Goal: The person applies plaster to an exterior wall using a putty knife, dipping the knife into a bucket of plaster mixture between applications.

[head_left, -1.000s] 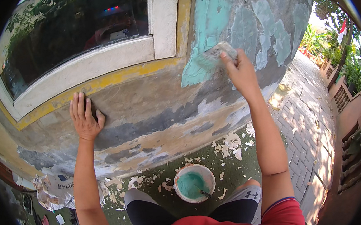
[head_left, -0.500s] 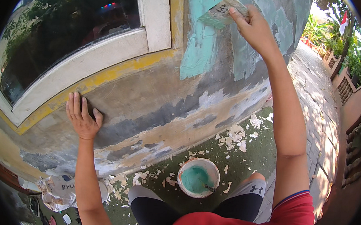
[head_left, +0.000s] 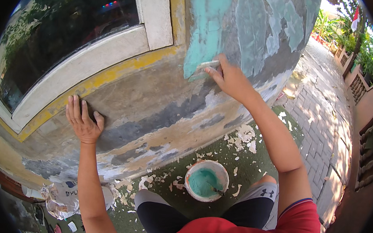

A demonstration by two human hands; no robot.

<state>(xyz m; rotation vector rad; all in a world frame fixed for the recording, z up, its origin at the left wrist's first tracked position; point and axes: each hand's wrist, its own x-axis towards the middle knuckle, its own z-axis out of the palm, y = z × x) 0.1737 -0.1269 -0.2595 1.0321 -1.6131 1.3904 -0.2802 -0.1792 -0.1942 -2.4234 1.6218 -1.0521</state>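
Observation:
My right hand [head_left: 231, 79] grips a flat, putty-smeared scraper [head_left: 204, 70], its blade against the wall at the lower end of a wet turquoise patch [head_left: 208, 27]. Thumb and fingers close round the scraper's edge; part of it is hidden by the hand. Flat on the wall [head_left: 127, 93], just under the window's yellow border, rests my left hand [head_left: 83, 120] with fingers stretched and nothing in it. Below, between my knees, a white bucket [head_left: 224, 173] stands on the ground, holding turquoise filler [head_left: 203, 182] with a dark-handled tool [head_left: 218, 191] in it.
A white-framed window [head_left: 91, 51] fills the upper left. Paint flakes [head_left: 243, 138] litter the green ground by the wall's foot. A crumpled sack [head_left: 62, 198] lies at lower left near some footwear [head_left: 53, 230]. To the right runs a paved path [head_left: 316, 112] beside a balustrade [head_left: 359, 92].
My right hand has moved down and slightly left with the scraper, from the upper part of the turquoise patch to its bottom end. My left hand stays in place.

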